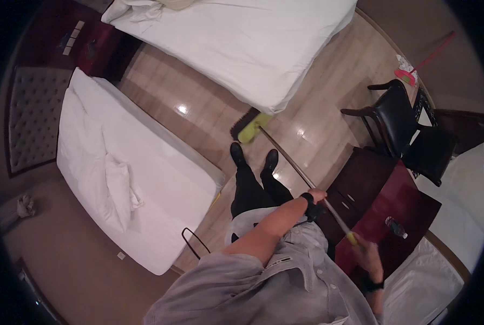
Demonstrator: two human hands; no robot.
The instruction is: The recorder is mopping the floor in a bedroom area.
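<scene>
My left hand [317, 195] is closed around the middle of a long metal mop pole [286, 156]. My right hand [366, 254] grips the same pole near its upper end, just past a yellow collar [351, 238]. The pole slants down to a green mop head [251, 131] with a dark fringe [242, 122], which rests on the wood-look floor [209, 97]. One end of the head is at the corner of a white-sheeted bed [250, 53]. My black shoes [237, 154] stand just behind the mop head.
A second bed [144, 170] with white bedding lies left. On the right are a black chair [392, 109], a dark red desk [388, 199] bearing a plastic bottle [396, 227], and a pink dustpan [405, 76] by the wall. A black metal loop [193, 239] stands near the second bed.
</scene>
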